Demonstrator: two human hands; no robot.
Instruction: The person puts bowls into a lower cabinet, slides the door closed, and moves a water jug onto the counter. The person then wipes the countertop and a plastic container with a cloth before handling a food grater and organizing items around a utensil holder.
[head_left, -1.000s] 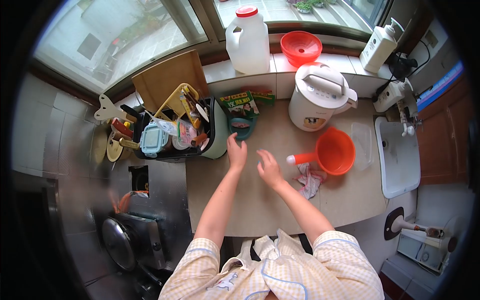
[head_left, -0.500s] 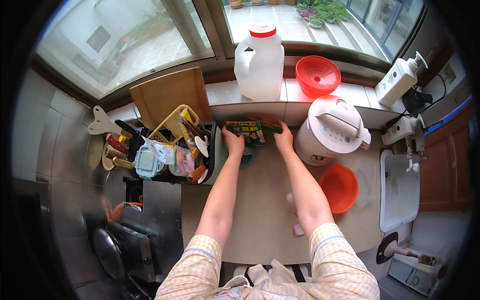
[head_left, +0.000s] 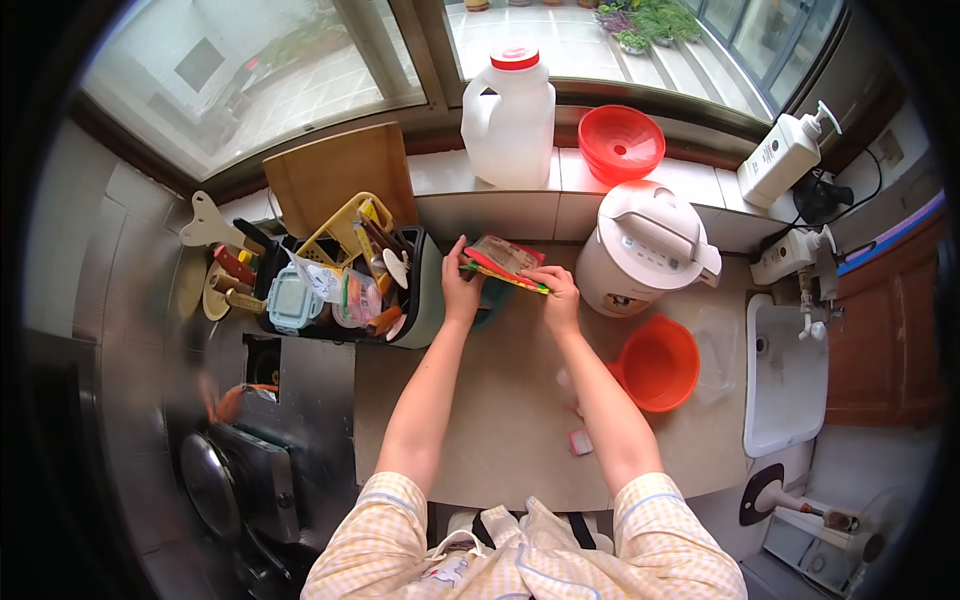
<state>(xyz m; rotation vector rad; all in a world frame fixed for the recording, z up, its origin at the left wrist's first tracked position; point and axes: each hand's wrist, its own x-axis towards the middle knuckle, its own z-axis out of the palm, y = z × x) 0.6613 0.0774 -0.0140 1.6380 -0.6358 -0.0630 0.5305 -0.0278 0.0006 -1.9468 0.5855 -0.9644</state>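
Flat printed packets (head_left: 508, 256) are held between my two hands above the back of the counter. A red packet with a clear-looking panel lies on top, and a green and yellow edge shows beneath it. My left hand (head_left: 460, 290) grips the left end, with fingers partly tucked behind. At the right end, my right hand (head_left: 560, 296) pinches the edge between thumb and fingers. Below the packets sits a teal bowl (head_left: 492, 304), partly hidden by my left hand and forearm.
A utensil caddy (head_left: 425, 290) stands left, before a cutting board (head_left: 345, 185). To the right are a white soymilk maker (head_left: 650, 245), an orange bowl (head_left: 662, 362) and a sink (head_left: 785, 400). A white jug (head_left: 510, 125) and red funnels (head_left: 620, 145) occupy the ledge.
The packets have been tipped over, so the red one's face now shows instead of the green one's front. My right hand has moved lower on their right edge.
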